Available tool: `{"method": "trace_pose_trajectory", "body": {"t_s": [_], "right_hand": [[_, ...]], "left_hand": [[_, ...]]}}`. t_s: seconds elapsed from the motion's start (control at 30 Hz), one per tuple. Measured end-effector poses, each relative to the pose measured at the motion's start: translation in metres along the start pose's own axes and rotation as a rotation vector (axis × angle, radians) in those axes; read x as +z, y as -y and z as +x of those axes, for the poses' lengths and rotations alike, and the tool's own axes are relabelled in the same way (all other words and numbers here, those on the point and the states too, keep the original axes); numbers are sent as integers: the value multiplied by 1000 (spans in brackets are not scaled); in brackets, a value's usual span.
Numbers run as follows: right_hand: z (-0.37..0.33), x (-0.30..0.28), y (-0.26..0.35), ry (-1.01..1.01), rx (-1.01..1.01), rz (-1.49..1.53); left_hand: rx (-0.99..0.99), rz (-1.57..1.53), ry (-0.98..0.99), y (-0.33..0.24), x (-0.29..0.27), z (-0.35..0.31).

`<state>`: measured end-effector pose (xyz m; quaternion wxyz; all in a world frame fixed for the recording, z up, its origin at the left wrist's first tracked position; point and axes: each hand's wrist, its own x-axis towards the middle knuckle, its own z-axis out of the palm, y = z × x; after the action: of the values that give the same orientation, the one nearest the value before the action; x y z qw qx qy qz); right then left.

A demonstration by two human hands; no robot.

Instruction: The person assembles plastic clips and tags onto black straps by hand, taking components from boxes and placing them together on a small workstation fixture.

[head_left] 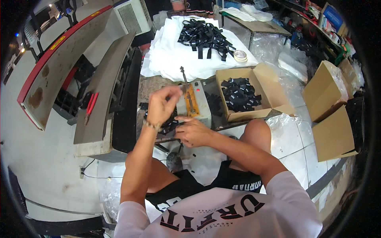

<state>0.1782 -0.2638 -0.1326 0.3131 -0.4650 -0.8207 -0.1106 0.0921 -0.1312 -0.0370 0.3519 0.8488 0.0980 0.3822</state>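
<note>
1. Beside a tiled floor [293, 139] stands a worn counter [158, 82]; beyond, black straps [204, 36] lie heaped on white sheets [160, 57].
2. On the counter, a small machine [203, 104] shows a red light, left of an open cardboard box [249, 114].
3. Left hand [162, 104]: raised beside the machine, fingers curled; I cannot tell if it grips anything.
4. Right hand [193, 132]: partly closed near loose black pieces [170, 126]; its hold is unclear.

Head cam, left one of a side-by-side pair. Wide fisheye, upright, dark round rim at the corners. Looks steeply down and forward from above the shirt [238, 224], which takes the bottom middle. Left hand [160, 105] and right hand [193, 133] sit mid-view, close range. White cloth [168, 53] farther off, near top.
</note>
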Motion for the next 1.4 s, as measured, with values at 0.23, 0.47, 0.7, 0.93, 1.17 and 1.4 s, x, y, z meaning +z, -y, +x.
{"method": "trace_pose_trajectory", "body": {"t_s": [0.23,0.47,0.7,0.93,1.17,1.4], "right_hand": [[8,-3,3,21,-27,8],[-2,2,-3,17,7,28],[6,-2,0,45,-47,22],[3,-5,3,36,-25,31],[6,-7,3,90,-13,31],[1,-6,0,51,-28,27]], "left_hand": [[-15,147,-102,15,15,38],[33,-7,103,-1,-4,2],[-9,133,-38,16,13,41],[208,153,219,-18,-29,20],[308,494,512,-39,-21,126],[608,950,673,-36,1,125]]}}
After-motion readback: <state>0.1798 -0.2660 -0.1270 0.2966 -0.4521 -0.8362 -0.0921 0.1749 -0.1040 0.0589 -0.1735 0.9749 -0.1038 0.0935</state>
